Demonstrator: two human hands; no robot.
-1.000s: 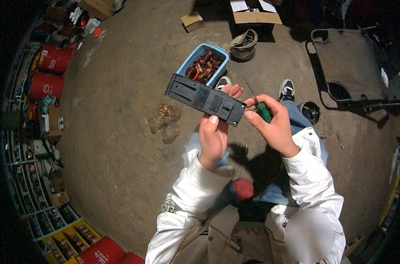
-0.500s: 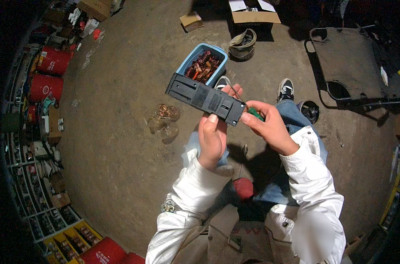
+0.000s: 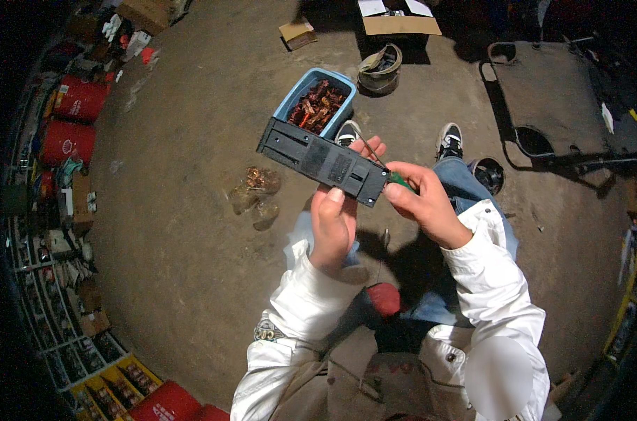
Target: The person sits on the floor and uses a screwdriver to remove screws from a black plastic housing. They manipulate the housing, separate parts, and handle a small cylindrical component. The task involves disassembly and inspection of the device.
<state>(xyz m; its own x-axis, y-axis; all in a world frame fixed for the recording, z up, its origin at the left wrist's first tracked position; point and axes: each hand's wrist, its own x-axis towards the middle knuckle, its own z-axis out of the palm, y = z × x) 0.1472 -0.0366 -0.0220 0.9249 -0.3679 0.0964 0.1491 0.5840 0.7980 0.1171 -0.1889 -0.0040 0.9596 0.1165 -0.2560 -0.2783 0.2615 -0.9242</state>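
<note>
One screwdriver (image 3: 401, 180) nearer one casing (image 3: 321, 161)

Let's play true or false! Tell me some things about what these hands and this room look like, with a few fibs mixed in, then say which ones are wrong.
1. The left hand holds a long black plastic piece. True.
2. The green-handled tool is in the left hand too. False: the right hand holds that tool.
3. The blue bin has nothing in it. False: the bin has reddish-brown scraps in it.
4. An open cardboard box stands farther away than the round bucket. True.
5. The person's sleeves are green. False: the sleeves are white.
</note>
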